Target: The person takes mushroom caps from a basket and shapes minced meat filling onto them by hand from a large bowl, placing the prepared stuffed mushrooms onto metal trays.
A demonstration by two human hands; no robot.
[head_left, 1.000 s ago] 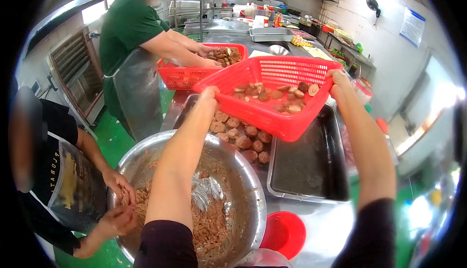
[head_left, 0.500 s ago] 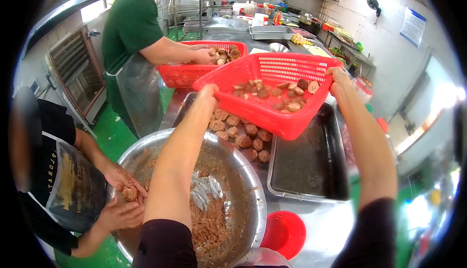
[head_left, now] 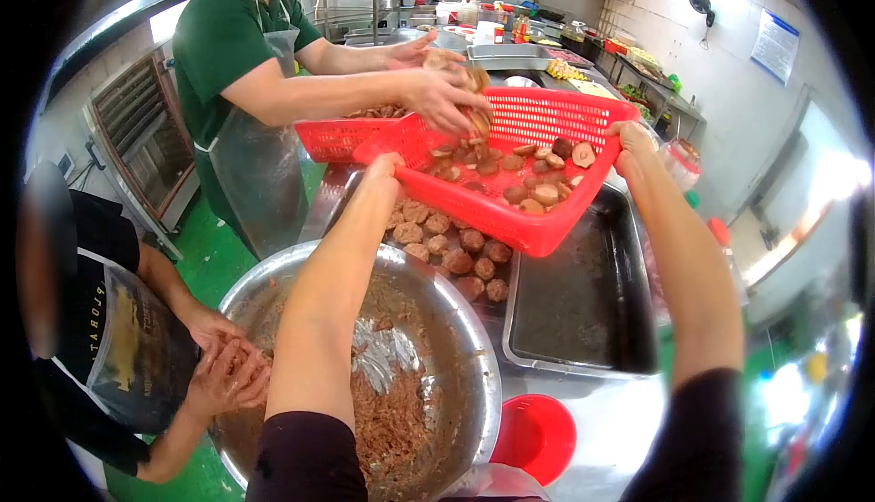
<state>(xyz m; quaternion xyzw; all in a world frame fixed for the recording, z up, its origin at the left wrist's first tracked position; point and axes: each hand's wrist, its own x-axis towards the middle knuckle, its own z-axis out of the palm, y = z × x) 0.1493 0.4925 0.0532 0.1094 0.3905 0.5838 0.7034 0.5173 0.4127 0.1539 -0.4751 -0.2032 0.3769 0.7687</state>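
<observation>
Both my arms reach forward, holding a red plastic basket (head_left: 547, 234) up above the trays, tilted toward me. My left hand (head_left: 386, 167) is closed on its near left corner and my right hand (head_left: 631, 138) on its right rim. Brown mushrooms (head_left: 545, 194) lie spread over the basket's floor. A person in a green shirt (head_left: 214, 56) has both hands over the basket's far left side, with more mushrooms (head_left: 476, 117) dropping from them. Below the basket, meatballs (head_left: 471, 240) fill a tray.
A large steel bowl (head_left: 483, 356) of minced meat stands under my left arm. Beside it, another person's hands (head_left: 228, 365) shape meat. A dark tray (head_left: 583, 292) and a red bowl (head_left: 538, 438) are at right. Behind is a second red basket (head_left: 319, 142).
The person in green has moved their hands from the back basket to mine, and mushrooms are falling in. My basket has shifted slightly left. The other person's hands have closed round the meat.
</observation>
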